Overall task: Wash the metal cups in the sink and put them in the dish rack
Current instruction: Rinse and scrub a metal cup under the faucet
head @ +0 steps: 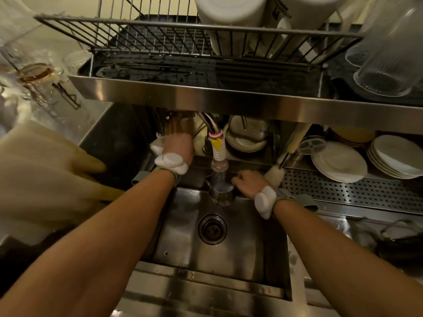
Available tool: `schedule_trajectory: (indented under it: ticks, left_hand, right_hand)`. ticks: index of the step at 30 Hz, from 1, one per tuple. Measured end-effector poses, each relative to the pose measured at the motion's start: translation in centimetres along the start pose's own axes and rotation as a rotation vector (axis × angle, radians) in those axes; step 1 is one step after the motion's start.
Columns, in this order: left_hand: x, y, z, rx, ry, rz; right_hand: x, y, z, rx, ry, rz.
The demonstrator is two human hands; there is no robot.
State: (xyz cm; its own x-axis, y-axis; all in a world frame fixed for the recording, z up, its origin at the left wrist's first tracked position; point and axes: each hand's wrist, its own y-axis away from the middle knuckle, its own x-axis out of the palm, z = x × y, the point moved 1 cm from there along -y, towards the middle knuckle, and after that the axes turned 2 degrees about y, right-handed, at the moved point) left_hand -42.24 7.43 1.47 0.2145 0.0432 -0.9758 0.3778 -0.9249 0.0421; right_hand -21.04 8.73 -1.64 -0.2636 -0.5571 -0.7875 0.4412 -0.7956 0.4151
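Observation:
A small metal cup (221, 195) hangs over the steel sink (229, 255), right under the tap nozzle (218, 160), and water runs into it. My right hand (246, 182) grips the cup at its right rim, fingers curled. My left hand (178, 146) reaches back under the steel shelf, left of the tap. Its fingertips are in shadow there and what they touch is hidden. The wire dish rack (174, 40) sits on the shelf above the sink, its left half holding nothing.
White containers (229, 17) stand in the rack's right part, and glass tumblers (389, 58) beside it. Stacked plates (338, 165), a bottle brush (274, 173) and a perforated tray (343, 191) lie right of the sink. A pale blurred object (45, 170) fills the left. The drain (212, 228) is uncovered.

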Motion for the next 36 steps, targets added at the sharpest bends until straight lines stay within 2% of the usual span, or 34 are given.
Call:
schedule_trajectory:
  ticks: [2, 3, 6, 7, 10, 13, 15, 19, 21, 23, 25, 30, 36]
  left_hand:
    - [1.2, 1.7, 0.6, 0.08, 0.121, -0.055]
    - [1.8, 2.8, 0.9, 0.1, 0.209, 0.009]
    - [4.2, 5.1, 1.2, 0.22, 0.407, 0.347]
    - [4.5, 5.8, 0.7, 0.276, 0.442, 0.389]
    - [5.1, 6.0, -0.5, 0.294, 0.55, 0.366]
    - [5.5, 5.5, -0.9, 0.298, 0.402, 0.333]
    - [5.9, 5.1, -0.7, 0.255, 0.327, 0.313]
    - [6.5, 4.8, -0.9, 0.156, 0.376, 0.27]
    - [6.6, 4.8, -1.4, 0.117, 0.358, 0.265]
    - [6.6, 4.9, -1.6, 0.044, 0.379, 0.251]
    - [6.5, 5.0, -1.8, -0.031, 0.416, 0.238]
    - [5.9, 6.1, -1.5, -0.085, 0.399, 0.284]
    - [5.8, 7.0, -1.0, -0.046, 0.397, 0.372]
  right_hand:
    - [-0.1, -0.2, 0.2, -0.001, -0.021, -0.006]
    - [-0.1, -0.3, 0.4, -0.006, -0.025, -0.008]
    - [-0.2, -0.5, 1.0, -0.038, -0.012, -0.012]
    - [-0.2, -0.5, 1.1, -0.047, -0.005, -0.018]
    - [0.1, -0.7, 1.5, -0.073, 0.009, -0.034]
    - [0.7, -1.3, 1.8, -0.054, -0.018, -0.037]
    - [1.4, -1.7, 1.6, -0.033, -0.086, -0.092]
    - [2.9, -1.1, 1.3, 0.008, -0.186, -0.257]
    - [3.4, -1.0, 0.9, 0.057, -0.144, -0.239]
    - [4.0, -1.1, 0.6, 0.074, -0.184, -0.136]
    - [4.9, -1.3, 0.4, 0.039, -0.223, -0.086]
    - [7.1, -0.9, 1.0, -0.043, -0.414, -0.145]
    - [8.3, -0.5, 1.6, -0.113, -0.53, -0.195]
